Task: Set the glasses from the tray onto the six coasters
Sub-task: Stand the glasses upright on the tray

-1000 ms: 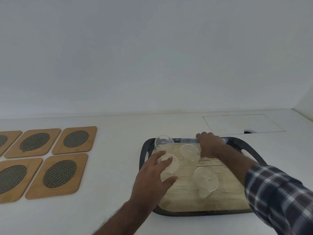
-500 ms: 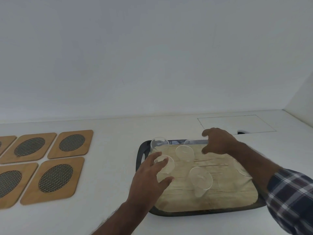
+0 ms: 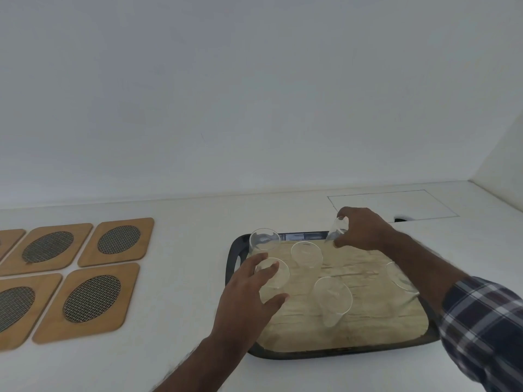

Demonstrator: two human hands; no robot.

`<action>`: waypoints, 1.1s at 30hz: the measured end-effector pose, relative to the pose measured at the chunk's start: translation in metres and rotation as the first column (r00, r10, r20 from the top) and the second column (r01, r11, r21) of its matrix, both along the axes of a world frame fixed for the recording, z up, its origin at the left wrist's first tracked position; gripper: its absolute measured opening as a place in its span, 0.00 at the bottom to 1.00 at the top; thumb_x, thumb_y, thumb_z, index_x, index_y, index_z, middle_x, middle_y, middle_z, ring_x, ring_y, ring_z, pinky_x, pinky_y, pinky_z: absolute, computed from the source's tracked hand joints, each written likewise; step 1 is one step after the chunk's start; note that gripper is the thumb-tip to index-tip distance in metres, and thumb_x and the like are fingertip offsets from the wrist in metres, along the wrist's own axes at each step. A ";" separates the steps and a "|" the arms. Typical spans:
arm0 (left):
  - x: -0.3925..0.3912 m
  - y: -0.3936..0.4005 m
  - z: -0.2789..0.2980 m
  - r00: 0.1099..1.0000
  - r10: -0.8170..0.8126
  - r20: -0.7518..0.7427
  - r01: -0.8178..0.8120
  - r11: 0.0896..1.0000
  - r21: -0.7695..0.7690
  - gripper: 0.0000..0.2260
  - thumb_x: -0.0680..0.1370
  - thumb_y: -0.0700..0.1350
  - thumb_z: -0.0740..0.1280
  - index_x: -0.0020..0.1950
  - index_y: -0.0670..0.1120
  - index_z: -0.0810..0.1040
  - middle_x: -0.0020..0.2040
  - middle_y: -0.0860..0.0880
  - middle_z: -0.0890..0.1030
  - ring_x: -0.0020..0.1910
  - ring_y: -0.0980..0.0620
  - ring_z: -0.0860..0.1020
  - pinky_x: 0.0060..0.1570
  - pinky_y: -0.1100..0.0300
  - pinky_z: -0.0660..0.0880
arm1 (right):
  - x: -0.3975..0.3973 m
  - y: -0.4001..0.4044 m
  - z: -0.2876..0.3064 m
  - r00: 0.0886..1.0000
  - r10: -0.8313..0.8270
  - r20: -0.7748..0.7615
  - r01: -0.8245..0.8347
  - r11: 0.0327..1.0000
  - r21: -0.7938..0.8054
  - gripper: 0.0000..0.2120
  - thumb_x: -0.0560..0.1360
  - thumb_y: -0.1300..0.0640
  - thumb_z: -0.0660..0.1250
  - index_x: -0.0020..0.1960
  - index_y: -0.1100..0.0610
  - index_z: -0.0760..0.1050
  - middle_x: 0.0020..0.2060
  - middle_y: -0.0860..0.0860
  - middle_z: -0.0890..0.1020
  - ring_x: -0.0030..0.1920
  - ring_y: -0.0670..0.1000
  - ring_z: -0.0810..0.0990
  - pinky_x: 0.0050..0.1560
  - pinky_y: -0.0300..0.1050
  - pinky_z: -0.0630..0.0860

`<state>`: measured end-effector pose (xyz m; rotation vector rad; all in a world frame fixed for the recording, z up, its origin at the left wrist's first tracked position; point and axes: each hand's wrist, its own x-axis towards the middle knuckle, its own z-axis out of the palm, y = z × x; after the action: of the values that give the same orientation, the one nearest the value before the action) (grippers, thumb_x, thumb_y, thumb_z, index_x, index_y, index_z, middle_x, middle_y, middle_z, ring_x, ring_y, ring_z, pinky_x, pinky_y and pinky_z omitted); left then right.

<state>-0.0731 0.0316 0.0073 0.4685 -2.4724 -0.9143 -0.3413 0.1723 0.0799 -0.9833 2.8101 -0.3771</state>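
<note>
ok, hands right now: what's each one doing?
Left hand: open, fingers spread over a glass on the tray, not gripping.
Right hand: closed on a tilted glass.

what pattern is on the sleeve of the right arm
Plaid: dark blue with white and grey checks, on the sleeve, clearest in the head view.

A plain white wall (image 3: pixel 254 94) rises behind a white worktop (image 3: pixel 184 278), meeting a second wall (image 3: pixel 503 154) in the right corner. A thin-outlined rectangular panel (image 3: pixel 390 206) is set flush into the worktop. Lighting is soft and even.
</note>
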 end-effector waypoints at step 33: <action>-0.001 -0.001 -0.004 1.000 0.026 -0.018 -0.023 0.993 0.113 0.25 0.69 0.54 0.78 0.66 0.59 0.78 0.66 0.65 0.70 0.64 0.66 0.69 0.58 0.72 0.64 | 0.113 0.037 0.030 0.979 -0.198 0.056 0.186 0.730 -0.658 0.27 0.70 0.38 0.70 0.64 0.50 0.74 0.50 0.47 0.80 0.48 0.46 0.78 0.47 0.43 0.73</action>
<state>-0.0741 0.0308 0.0032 0.5242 -2.4009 -1.0481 -0.2283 0.2091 0.1096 -0.7688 2.8277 -1.4823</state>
